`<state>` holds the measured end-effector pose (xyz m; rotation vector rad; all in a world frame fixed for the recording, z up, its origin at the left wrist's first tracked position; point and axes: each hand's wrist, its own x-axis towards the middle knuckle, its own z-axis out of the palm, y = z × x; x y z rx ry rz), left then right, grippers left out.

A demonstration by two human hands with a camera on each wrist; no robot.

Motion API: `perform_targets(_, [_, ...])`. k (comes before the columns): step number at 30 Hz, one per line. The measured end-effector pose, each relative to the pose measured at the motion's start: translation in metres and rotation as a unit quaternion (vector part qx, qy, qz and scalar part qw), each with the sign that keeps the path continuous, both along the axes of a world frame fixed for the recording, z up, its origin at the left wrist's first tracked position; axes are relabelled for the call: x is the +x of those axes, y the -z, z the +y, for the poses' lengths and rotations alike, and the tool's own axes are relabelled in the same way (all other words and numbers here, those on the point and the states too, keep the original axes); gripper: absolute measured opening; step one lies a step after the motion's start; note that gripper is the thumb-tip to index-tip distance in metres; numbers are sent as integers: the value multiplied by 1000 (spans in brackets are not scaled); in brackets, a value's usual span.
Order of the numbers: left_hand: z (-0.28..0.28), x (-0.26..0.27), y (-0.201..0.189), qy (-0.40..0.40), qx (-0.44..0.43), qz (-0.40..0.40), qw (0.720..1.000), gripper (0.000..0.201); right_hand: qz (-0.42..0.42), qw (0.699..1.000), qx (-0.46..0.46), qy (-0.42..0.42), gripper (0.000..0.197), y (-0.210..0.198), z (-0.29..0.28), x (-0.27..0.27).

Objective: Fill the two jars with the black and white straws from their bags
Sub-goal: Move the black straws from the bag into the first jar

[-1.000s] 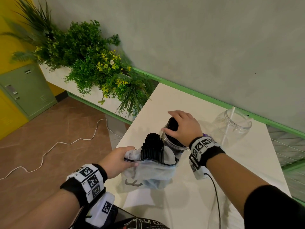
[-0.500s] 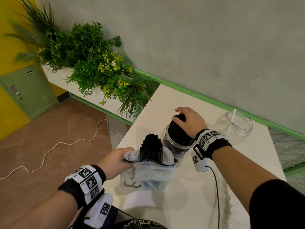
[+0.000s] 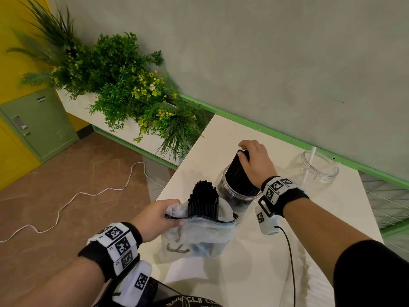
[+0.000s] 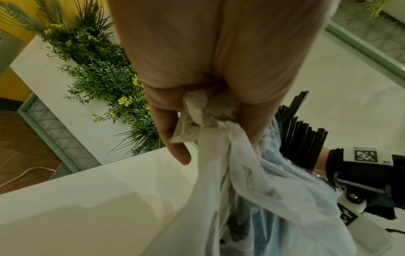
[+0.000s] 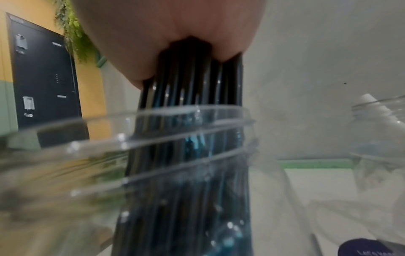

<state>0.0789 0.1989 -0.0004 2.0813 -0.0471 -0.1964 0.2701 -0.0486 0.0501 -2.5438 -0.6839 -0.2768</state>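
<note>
My right hand point(image 3: 254, 159) grips the top of a bundle of black straws point(image 3: 240, 176) that stands tilted in a clear jar point(image 3: 232, 196) at the table's middle; the wrist view shows the straws point(image 5: 192, 121) running down through the jar's rim point(image 5: 131, 124). My left hand point(image 3: 155, 218) pinches the bunched left edge of a translucent zip bag point(image 3: 199, 238), seen crumpled between the fingers point(image 4: 208, 117). More black straws point(image 3: 204, 200) stand upright in that bag. A second clear jar point(image 3: 314, 171) at the back right holds a white straw point(image 3: 309, 162).
The white table point(image 3: 309, 240) ends at a left edge by the bag, with brown floor and a white cable point(image 3: 88, 193) below. A planter of green plants point(image 3: 132, 96) sits past the far left corner. A grey wall runs behind the jars.
My right hand has risen and shifted back-right, drawing the black straw bundle up so more of it stands above the jar rim. The left hand and bag have stayed put.
</note>
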Motion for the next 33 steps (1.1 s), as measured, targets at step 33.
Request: perform_targets(33, [2, -8, 5, -7, -41, 4, 999, 38, 264, 935, 232, -37, 38, 32, 32, -145])
